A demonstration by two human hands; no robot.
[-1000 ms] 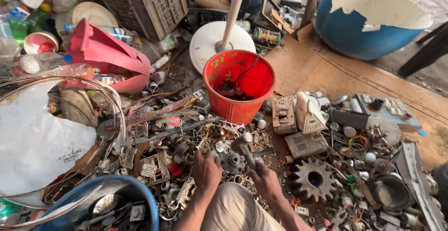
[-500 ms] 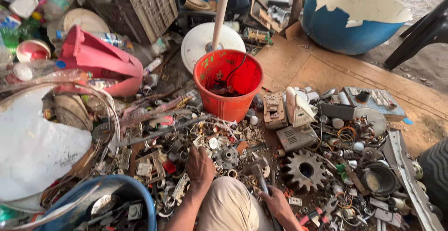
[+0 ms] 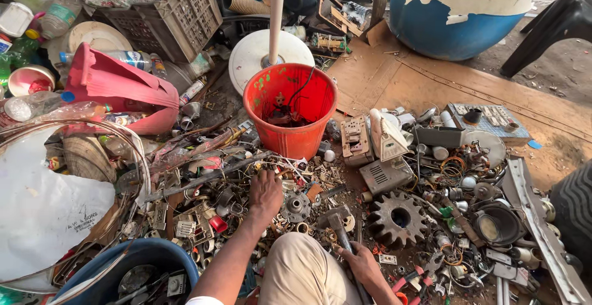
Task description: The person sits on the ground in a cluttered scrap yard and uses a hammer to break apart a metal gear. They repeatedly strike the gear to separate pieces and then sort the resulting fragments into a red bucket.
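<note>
left hand (image 3: 266,193) lies palm-down on the scrap pile, fingers bent into the small metal bits below the red bucket (image 3: 290,111) — what they have hold of, if anything, cannot be told. right hand (image 3: 365,267) is wrapped around the handle of a hammer (image 3: 336,225), low in the view beside the raised knee (image 3: 302,274).

position: the hammer head sits just ahead of the right hand, between the two hands, on the scrap; a small round pulley-like part (image 3: 296,206) lies between it and the left hand, close to the left fingertips. large toothed gear (image 3: 397,218) lies just to the right of the hammer head, not touching the hand.

count: one hammer, one large gear, one red bucket, one blue tub (image 3: 453,18) (rim broken) far right, one blue basin (image 3: 139,268) at lower left holding scrap, one grey crate (image 3: 169,12) top left. two hands, both the person's own. small scrap pieces too many and too tangled to count.

axis: hammer handle runs from the right hand up and slightly left toward the bucket — head end points away from the person, long axis close to vertical in the view, slightly tilted. the head lies crosswise to the handle.
</note>
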